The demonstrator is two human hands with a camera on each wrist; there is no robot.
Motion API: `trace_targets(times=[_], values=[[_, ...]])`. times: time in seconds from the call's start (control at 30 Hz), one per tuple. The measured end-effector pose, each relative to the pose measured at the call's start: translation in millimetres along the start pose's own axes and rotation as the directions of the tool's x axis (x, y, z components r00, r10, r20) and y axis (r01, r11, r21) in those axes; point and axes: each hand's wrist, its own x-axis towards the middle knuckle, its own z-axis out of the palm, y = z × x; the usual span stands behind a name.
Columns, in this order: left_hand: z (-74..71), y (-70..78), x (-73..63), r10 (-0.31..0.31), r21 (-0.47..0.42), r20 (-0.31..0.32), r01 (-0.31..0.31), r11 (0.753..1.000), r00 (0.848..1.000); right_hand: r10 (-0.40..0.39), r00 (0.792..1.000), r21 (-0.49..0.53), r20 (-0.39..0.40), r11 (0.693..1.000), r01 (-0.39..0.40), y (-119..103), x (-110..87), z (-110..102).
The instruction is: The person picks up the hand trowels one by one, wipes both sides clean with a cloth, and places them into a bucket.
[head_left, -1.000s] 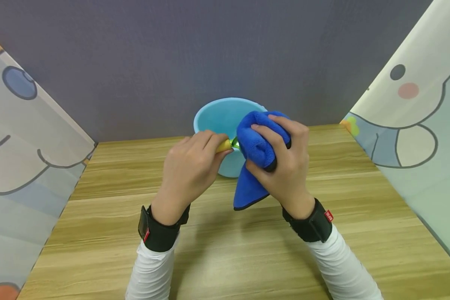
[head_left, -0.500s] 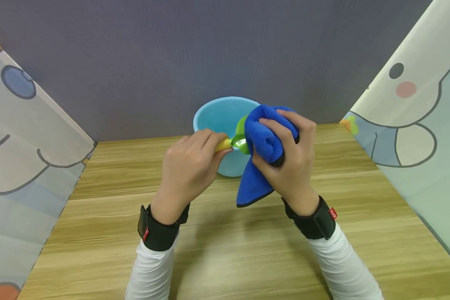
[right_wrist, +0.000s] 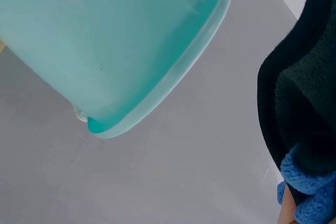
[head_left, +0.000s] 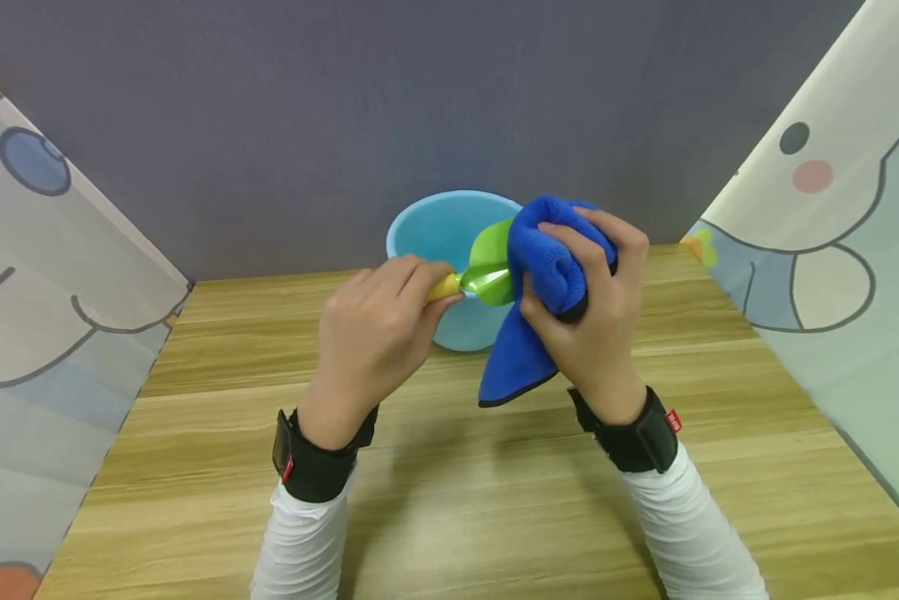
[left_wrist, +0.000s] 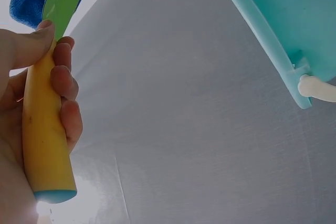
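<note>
My left hand point(head_left: 377, 329) grips a small trowel by its yellow handle point(left_wrist: 47, 135), which ends in a teal cap. Its green blade point(head_left: 486, 267) points right, in front of a light blue bucket point(head_left: 467, 329). My right hand point(head_left: 599, 308) holds a bunched blue towel point(head_left: 520, 358) with a black edge around the blade's far end, hiding the tip. One corner of the towel hangs down toward the table. In the right wrist view, the dark underside of the towel point(right_wrist: 310, 87) fills the right side.
The bucket stands at the back of a wood-grain table point(head_left: 434, 517), near a grey wall point(head_left: 329, 125). Its white handle point(left_wrist: 317, 88) shows in the left wrist view. Panels with cartoon prints point(head_left: 831, 217) flank the table.
My right hand and the towel have slid right and slightly up along the trowel, exposing more of the green blade. The left hand has barely moved.
</note>
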Motion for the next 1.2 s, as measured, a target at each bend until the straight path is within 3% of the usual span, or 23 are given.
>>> trace_targets(times=[0.93, 1.2], values=[[2.3, 0.6, 1.3, -0.005, -0.026, -0.027, 0.004, 1.0, 1.0, 0.139, 0.989, -0.008, -0.05, 0.99, -0.139, 14.0, 8.3, -11.0], [1.8, 0.5, 1.5, -0.021, -0.035, -0.067, 0.018, 0.999, 0.998, 0.151, 0.988, -0.03, -0.037, 0.988, -0.152, 14.3, 9.1, -12.7]])
